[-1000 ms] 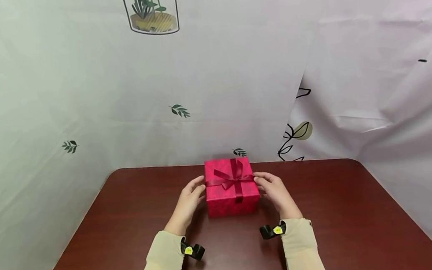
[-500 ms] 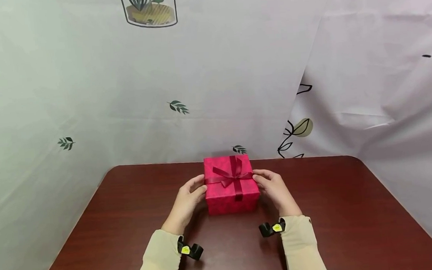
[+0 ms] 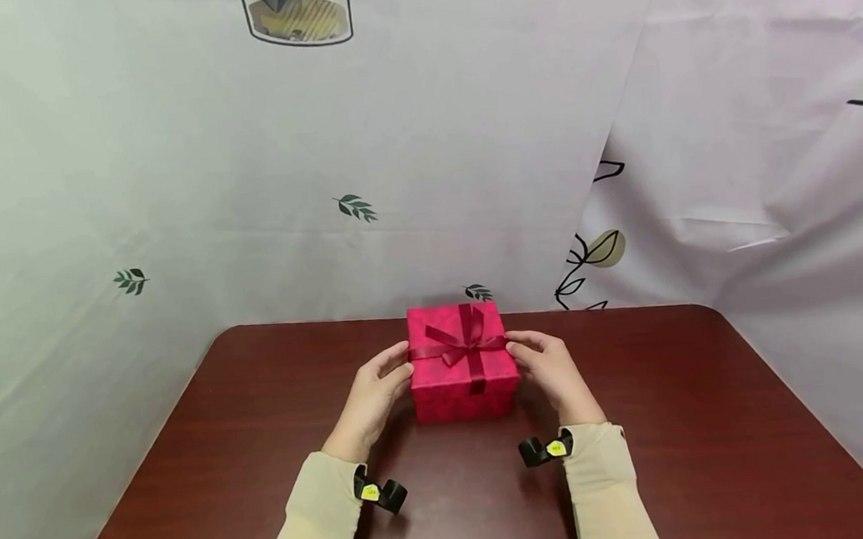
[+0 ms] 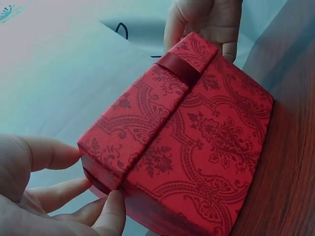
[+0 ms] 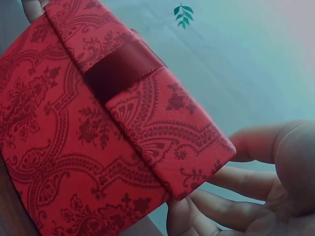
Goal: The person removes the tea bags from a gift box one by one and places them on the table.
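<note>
Two hands on red box, box between fingers on table; left hand and right hand pinch lid edges; uneven pull could tip lid, squash bow

printed plant jar cut off by top edge

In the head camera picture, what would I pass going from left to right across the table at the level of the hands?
Bare table → left hand → red gift box with its ribbon bow → right hand → bare table again.
</note>
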The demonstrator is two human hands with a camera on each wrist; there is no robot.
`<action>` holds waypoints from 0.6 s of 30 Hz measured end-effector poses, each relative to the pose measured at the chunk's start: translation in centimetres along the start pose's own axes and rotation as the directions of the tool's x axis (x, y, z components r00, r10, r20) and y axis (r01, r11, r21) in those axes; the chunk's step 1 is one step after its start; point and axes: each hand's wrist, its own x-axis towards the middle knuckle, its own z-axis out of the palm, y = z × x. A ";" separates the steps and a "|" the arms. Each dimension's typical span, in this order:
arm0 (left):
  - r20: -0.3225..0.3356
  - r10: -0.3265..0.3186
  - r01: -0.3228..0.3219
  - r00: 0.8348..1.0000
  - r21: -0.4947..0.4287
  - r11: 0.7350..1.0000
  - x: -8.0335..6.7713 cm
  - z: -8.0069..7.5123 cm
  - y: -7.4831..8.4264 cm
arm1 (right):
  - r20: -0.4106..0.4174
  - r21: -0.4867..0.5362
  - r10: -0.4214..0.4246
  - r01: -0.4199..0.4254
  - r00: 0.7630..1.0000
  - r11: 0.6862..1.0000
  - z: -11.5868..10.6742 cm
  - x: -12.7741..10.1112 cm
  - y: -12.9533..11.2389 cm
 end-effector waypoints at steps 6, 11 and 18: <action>0.010 0.015 -0.015 1.000 -0.014 1.000 0.0 0.1 0.4 | -0.009 0.001 -0.005 0.005 1.000 1.000 -0.1 -0.3 -0.7; 0.020 0.036 -0.035 0.999 -0.034 0.999 -0.2 0.3 0.9 | -0.018 -0.004 -0.016 0.016 1.000 1.000 -0.2 -0.3 -1.0; 0.041 0.059 -0.057 0.997 -0.050 0.997 -0.6 0.3 1.9 | -0.050 0.040 -0.053 0.054 0.997 0.998 0.0 -0.7 -1.9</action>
